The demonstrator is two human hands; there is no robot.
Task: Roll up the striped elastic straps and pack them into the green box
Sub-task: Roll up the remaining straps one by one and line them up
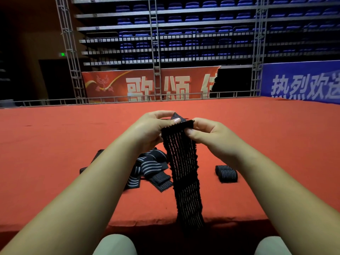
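A long black elastic strap with thin pale stripes (pixel 184 172) hangs from both my hands, held up above the red stage floor. My left hand (pixel 152 129) pinches its top edge on the left, and my right hand (pixel 207 133) pinches the same edge on the right. The strap's lower end drops past the stage's front edge, between my knees. A loose pile of unrolled striped straps (pixel 150 170) lies on the floor behind my left forearm. Two rolled-up straps (pixel 226 173) sit side by side to the right. No green box is in view.
The red carpeted stage (pixel 55 153) stretches far ahead and to both sides, with its front edge (pixel 147 224) just before my knees. A low metal rail, truss towers and banners stand at the far end, with rows of blue seats behind.
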